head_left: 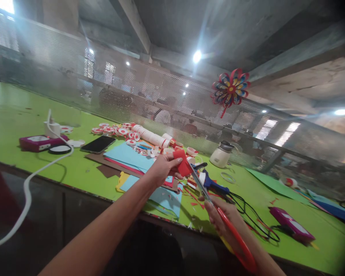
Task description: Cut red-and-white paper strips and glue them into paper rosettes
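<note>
My left hand pinches a small piece of red paper between thumb and fingers. Red-handled scissors are gripped in my right hand, their metal blades reaching up to the paper's lower right edge. Whether the blades have cut into it I cannot tell. Beneath my hands lie light blue sheets, brown card and scattered red and white scraps. Just beyond the scissors rests a blue tool with a black cord, partly hidden by the blades.
A phone, a purple power strip with a white cable and a pile of red-and-white discs sit left. Rightward are a white pot, green paper and another purple power strip. Perforated metal mesh stands behind.
</note>
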Demonstrator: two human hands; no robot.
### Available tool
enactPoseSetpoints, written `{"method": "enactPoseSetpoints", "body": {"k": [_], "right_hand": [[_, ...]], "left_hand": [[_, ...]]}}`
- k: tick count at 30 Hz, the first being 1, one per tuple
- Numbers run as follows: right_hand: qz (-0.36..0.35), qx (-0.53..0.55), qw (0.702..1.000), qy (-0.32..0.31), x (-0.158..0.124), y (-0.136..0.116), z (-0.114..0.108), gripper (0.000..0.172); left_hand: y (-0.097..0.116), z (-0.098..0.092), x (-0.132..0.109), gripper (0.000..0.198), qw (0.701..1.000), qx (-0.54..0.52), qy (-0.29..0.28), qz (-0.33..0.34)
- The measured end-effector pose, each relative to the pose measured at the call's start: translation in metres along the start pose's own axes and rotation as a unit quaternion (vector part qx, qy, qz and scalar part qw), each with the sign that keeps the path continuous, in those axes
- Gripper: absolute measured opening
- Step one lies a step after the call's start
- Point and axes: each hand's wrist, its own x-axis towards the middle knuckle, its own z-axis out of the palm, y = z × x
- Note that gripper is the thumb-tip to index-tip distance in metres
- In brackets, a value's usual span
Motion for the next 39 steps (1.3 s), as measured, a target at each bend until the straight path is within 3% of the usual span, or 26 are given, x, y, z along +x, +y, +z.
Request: {"method": "enactPoseSetpoints", "body": {"k": [17, 39], "right_hand": [[-0.004, 0.005, 1.0, -0.027, 0.001, -0.007, -0.002, 0.051], [-0.022, -0.018, 0.999, 0.033, 0.001, -0.007, 0.009, 0.054]], "left_hand": [[-0.005, -0.005, 0.003, 0.019, 0.999, -0.015, -0.037, 0.014], [-0.004, -0.005, 0.003, 0.017, 0.998, -0.055, -0.035, 0.008]]}}
